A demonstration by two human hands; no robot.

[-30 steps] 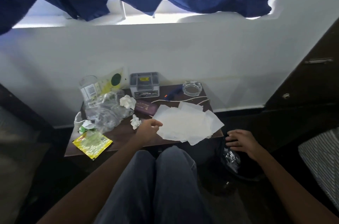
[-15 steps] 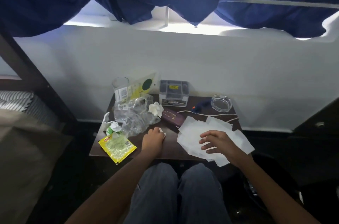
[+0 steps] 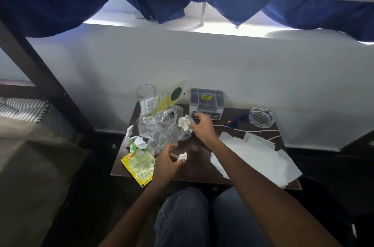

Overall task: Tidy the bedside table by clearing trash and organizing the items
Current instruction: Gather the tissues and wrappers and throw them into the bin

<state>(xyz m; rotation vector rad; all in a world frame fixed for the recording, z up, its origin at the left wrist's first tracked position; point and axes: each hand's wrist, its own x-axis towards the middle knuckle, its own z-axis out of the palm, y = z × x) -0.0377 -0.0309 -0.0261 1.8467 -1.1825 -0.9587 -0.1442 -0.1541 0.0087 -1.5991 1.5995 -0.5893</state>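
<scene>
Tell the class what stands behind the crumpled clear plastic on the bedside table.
A drinking glass and a yellow-green packet stand behind the plastic. Their lower parts are covered by it, so their bases cannot be seen.

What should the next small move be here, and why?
Probably close the right hand on the larger tissue wad beside its fingers. The left hand holds the smaller tissue wad, so both scraps could then be binned together.
</scene>
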